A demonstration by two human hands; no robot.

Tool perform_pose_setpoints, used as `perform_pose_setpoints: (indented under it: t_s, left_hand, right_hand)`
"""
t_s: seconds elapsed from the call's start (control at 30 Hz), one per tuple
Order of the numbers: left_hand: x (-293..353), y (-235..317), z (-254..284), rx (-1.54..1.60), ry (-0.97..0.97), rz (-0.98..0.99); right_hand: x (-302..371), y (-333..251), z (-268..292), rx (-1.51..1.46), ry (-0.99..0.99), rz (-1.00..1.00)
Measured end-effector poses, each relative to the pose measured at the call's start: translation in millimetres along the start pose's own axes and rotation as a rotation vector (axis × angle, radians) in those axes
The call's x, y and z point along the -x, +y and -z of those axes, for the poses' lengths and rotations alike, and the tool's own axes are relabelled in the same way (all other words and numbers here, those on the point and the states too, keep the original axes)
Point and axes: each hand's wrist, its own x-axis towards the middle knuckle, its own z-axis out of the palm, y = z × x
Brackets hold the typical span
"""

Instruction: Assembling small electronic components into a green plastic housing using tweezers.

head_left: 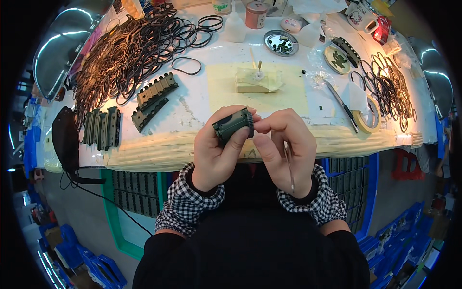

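Note:
My left hand [214, 156] is wrapped round a dark green cylindrical part [232, 128] with a ridged ring at its right end, held above the table's front edge. The thumb presses on its side near the ring. At that ring end are the index finger and thumb of my right hand [292, 137], close to or touching it; whether anything small is pinched there cannot be made out. A thin brush-like stick [290, 166] is tucked in my right hand and points down toward the wrist. Beyond the hands stands a tape-covered block [257, 85] with a small white holder [259, 75] on it.
Black rubber bands [130, 58] are heaped at the left, with more bands [392, 91] at the right. Green rail pieces [102, 127] lie left. Right are a knife [341, 106], tape roll [370, 115] and dishes of small green pieces [281, 43]. Crates [118, 226] sit below.

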Motion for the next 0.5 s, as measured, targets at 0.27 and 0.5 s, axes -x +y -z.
perform_pose_setpoints:
  t_s: [0.27,0.5]
  left_hand:
    - [0,1,-3,-0.062,0.040,-0.018]
    - [-3,-3,-1,-0.292,0.043,-0.150]
  right_hand:
    - [3,10,5,-0.397,-0.158,-0.378]
    - [-4,0,0,-0.530,-0.094,-0.416]
